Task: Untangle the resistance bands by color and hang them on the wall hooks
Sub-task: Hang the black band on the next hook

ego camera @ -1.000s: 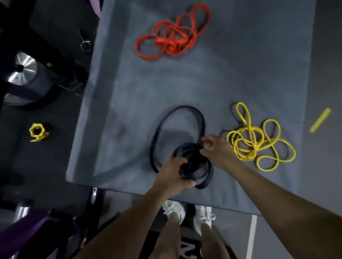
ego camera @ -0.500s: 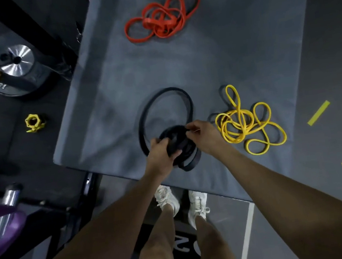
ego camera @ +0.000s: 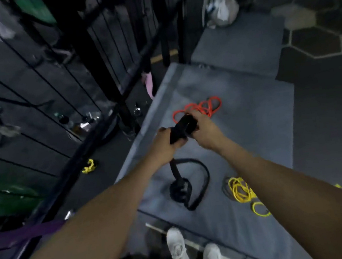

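My left hand (ego camera: 165, 143) and right hand (ego camera: 203, 131) both grip the long black rubber band (ego camera: 183, 125), its tail knotted on the grey floor mat (ego camera: 252, 132), so I should pull slowly.

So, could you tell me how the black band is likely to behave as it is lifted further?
Probably floppy: the black band sags from both hands to the mat. Its lower knot looks tangled, so it may rise as a clump.

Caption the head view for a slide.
Both hands, left hand and right hand, lift the black band above the mat.
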The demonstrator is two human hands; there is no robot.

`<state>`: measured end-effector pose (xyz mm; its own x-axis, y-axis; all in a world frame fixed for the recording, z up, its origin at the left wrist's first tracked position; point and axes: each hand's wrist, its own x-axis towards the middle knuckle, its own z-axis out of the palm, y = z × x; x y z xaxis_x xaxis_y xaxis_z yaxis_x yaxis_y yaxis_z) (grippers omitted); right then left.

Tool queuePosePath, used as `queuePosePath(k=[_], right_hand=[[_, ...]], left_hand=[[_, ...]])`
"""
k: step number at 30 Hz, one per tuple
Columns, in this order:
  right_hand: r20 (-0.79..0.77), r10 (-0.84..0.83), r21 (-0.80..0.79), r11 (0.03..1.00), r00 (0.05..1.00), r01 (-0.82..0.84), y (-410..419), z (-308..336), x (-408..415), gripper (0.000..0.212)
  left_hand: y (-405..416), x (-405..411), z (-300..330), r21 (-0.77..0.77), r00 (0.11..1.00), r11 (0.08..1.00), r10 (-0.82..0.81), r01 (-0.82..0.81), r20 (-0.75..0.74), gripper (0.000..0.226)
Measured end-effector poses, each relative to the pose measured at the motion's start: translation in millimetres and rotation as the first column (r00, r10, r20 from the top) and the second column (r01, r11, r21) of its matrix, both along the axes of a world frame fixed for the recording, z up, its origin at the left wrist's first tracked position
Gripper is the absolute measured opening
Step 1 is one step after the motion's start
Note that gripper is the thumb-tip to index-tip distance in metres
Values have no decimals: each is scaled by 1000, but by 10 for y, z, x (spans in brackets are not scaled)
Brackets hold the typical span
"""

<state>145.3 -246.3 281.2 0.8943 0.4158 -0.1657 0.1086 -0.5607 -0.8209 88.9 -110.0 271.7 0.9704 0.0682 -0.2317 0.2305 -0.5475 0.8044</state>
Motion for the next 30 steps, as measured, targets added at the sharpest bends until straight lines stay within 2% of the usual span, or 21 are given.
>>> queuePosePath(k=[3, 6, 10, 13, 17, 19, 21, 23, 25, 27, 30], right_hand=[[122, 31, 3, 1000, 992, -31, 205, 556, 141, 43], [205, 47, -19, 999, 978, -44, 427, 1070, 265, 30], [319, 105, -64, 994, 942, -89, 735, 1833, 324, 30], [369, 159, -83, 987, 916, -138, 939, 2326, 353, 24], [421, 263, -131, 965, 868, -228, 1185, 2741, 419, 14], [454, 302, -138, 953, 838, -268, 1269, 2923, 418, 13], [466, 320, -132, 947, 825, -292, 1347, 3105, 425, 16], [484, 324, -85, 942, 813, -325, 1427, 3283, 431, 20], [498, 335, -24, 927, 800, -374, 1497, 3420, 461, 21], [491, 381, 14, 896, 784, -444, 1544, 3544, 484, 15], [475, 467, -13, 851, 746, -524, 1557, 3716, 513, 23]], left_hand=[[231, 55, 653, -20, 996, 999, -27, 28, 86, 21], [507, 55, 1249, -32, 993, 999, -13, 17, 120, 4], [784, 44, 1947, 22, 986, 999, -32, 29, 161, 19], [1001, 47, 2378, 79, 971, 997, -29, 11, 239, 14], [1266, 5, 2878, -72, 936, 995, 90, -69, 339, 12], [1369, -10, 3060, -93, 916, 991, 126, -97, 382, 4], [1462, -32, 3211, -173, 897, 978, 175, -113, 405, 8], [1534, -79, 3357, -297, 885, 947, 237, -119, 401, 9], [1550, -154, 3513, -352, 869, 928, 272, -122, 415, 8], [1557, -225, 3679, -432, 820, 884, 376, -178, 432, 12], [1656, -301, 3943, -513, 706, 799, 557, -313, 437, 12]])
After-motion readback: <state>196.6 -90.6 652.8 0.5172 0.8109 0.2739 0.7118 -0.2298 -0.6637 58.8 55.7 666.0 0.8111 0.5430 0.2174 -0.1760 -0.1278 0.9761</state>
